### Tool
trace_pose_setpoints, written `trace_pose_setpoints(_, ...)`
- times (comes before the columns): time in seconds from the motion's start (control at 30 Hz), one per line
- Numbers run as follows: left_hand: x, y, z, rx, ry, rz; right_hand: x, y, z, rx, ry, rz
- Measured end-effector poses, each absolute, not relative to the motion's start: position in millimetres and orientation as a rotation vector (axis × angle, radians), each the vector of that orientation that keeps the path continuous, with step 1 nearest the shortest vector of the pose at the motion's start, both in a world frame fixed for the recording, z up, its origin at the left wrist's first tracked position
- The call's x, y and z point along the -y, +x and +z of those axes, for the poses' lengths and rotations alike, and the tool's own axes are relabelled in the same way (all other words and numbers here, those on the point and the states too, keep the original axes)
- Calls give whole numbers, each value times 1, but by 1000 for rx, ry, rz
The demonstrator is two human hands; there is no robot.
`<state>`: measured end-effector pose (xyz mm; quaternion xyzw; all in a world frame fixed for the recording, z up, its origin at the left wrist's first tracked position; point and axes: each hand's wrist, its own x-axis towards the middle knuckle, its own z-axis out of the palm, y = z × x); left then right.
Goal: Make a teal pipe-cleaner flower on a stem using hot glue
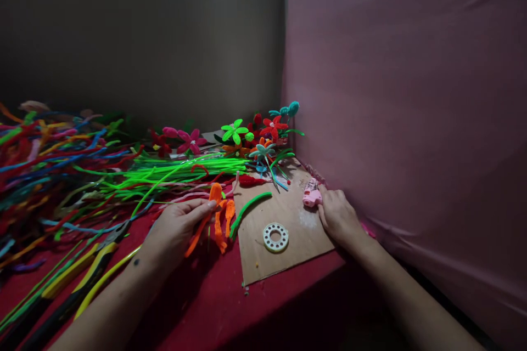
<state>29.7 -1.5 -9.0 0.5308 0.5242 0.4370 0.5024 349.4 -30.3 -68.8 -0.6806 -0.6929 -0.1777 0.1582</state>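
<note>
My left hand [181, 225] pinches an orange pipe-cleaner petal [214, 193] between thumb and fingertips. More orange pipe-cleaner petals [224, 225] lie or hang just beside it. On the right, my right hand [340, 214] has its fingers around a small pink glue gun [312, 195] with dark markings, at the right side of a brown board [255, 269]. Its handle is mostly hidden by the hand. Between my hands, a green pipe cleaner [251, 209] curves over the board's left edge, and a white ring with holes [268, 237] lies flat on the board.
Bright green stems [185, 171] and a heap of coloured pipe cleaners [61, 159] cover the left. Finished pipe-cleaner flowers [234, 131] stand at the back. Yellow-black pliers [96, 263] lie by my left forearm. A pink cloth wall [403, 93] borders the right of the red cloth [197, 301].
</note>
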Motion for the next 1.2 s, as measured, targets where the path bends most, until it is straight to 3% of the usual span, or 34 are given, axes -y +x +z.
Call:
trace_pose_setpoints(0.2, 1, 40, 0, -1080, 1129, 1000, 32, 362, -70, 1833, -1567, -639)
trace_pose_setpoints(0.33, 6, 57, 8, -1005, 1081, 1001, 36, 351, -50, 1668, -1338, -521)
trace_pose_setpoints(0.43, 9, 67, 12, -989, 1045, 1053, 40, 330, -31, 1579, -1235, -172)
trace_pose_setpoints(0.67, 16, 62, 10, -990, 1092, 1051, 25, 287, 7, 1043, -830, 1036)
trace_pose_setpoints(0.8, 10, 51, 12, -1073, 1090, 1233, 9, 268, 25, 1017, -709, 1369)
trace_pose_setpoints(1.0, -3, 34, 9, -1084, 1017, 1288, -6, 244, 20, 1317, -670, 1416)
trace_pose_setpoints(1.2, -6, 28, 6, -1124, 943, 1272, -5, 246, -1, 1500, -897, 1316)
